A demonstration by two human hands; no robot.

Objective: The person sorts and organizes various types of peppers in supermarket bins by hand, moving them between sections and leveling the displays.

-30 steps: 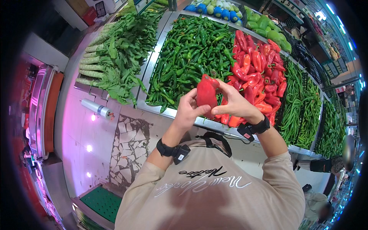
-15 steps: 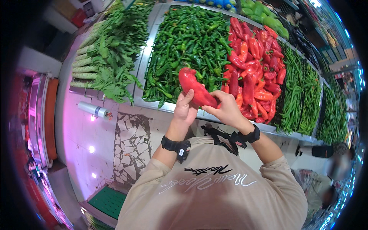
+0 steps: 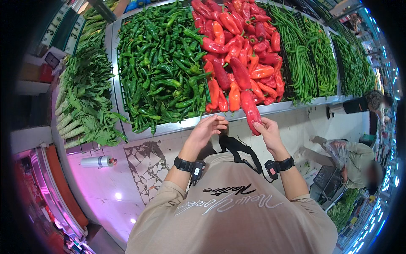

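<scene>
A long red pepper (image 3: 250,109) is pinched at its near end by my right hand (image 3: 269,132), its far end lying over the front of the red pepper heap (image 3: 242,72). My left hand (image 3: 208,129) hovers before the stall's metal edge, its fingers loosely bent and apart, with nothing in it. Left of the red heap spreads a bed of green peppers (image 3: 163,63), just beyond my left hand.
Leafy white-stalked greens (image 3: 91,80) lie at the left of the stall, long green beans or thin peppers (image 3: 296,55) at the right. A metal rim (image 3: 169,127) runs along the front. A roll of plastic bags (image 3: 97,161) hangs lower left. Another person (image 3: 359,158) is at the right.
The red pepper has moved right and down to the front of the red heap, in my right hand alone. My left hand has let go of it. The view has shifted right.
</scene>
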